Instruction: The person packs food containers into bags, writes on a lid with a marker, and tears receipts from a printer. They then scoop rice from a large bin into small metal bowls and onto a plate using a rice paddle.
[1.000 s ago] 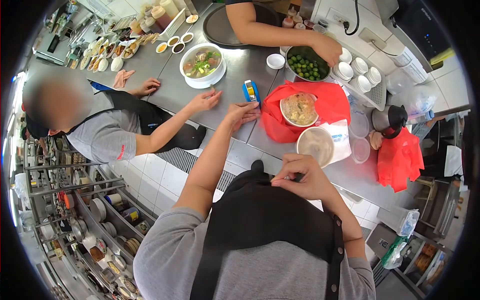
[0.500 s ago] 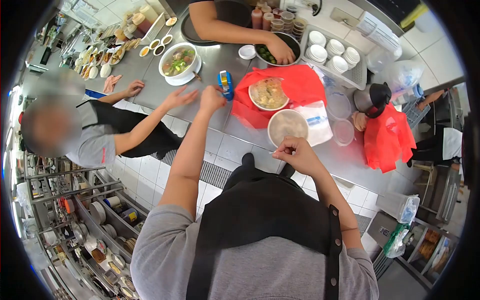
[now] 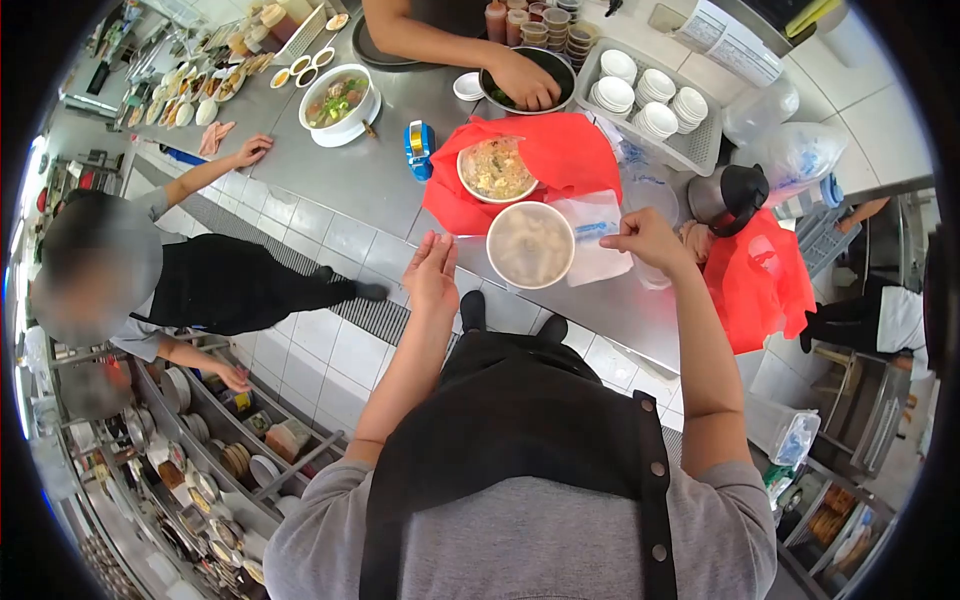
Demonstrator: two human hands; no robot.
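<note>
A round white tub with a clear lid [image 3: 531, 245] stands at the counter's front edge, pale food showing through. My left hand [image 3: 432, 275] is on its left side, fingertips pinched on a faint strip of clear tape [image 3: 468, 239] that runs toward the tub. At about the same level on the right, my right hand [image 3: 650, 242] pinches with thumb and forefinger; the strip's far end is hard to see there. Below those fingers lies a white packet with blue print [image 3: 594, 230]. Behind the tub, a second tub of rice-like food [image 3: 497, 170] sits in a red bag [image 3: 580, 150].
A blue tape dispenser [image 3: 419, 150] stands left of the red bag, near a soup bowl [image 3: 341, 104]. Another person's hand [image 3: 528, 82] reaches into a dark bowl. A co-worker [image 3: 245, 275] stands at left. White cups fill a crate [image 3: 703, 145]; a metal jug [image 3: 722, 200] and red bag [image 3: 765, 275] stand right.
My left hand has moved from beside the tape dispenser to the tub's left side. My right hand has moved up and right. The co-worker has turned, lowering one arm toward the shelves.
</note>
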